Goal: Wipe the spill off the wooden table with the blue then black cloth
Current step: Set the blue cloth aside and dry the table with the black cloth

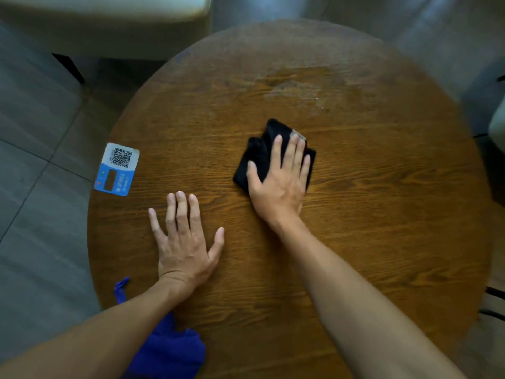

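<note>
My right hand [280, 179] presses flat on a folded black cloth [259, 155] near the middle of the round wooden table [382, 214]. A pale, wet-looking smear, the spill [297, 84], lies on the wood beyond the cloth, apart from it. My left hand [184, 242] rests flat on the table with fingers spread and nothing in it. The blue cloth [169, 348] lies crumpled at the table's near left edge, partly hidden under my left forearm.
A blue and white QR code sticker [117, 169] is stuck at the table's left edge. A pale upholstered seat [109, 26] stands beyond the table at the far left. Grey floor tiles [35, 187] surround the table.
</note>
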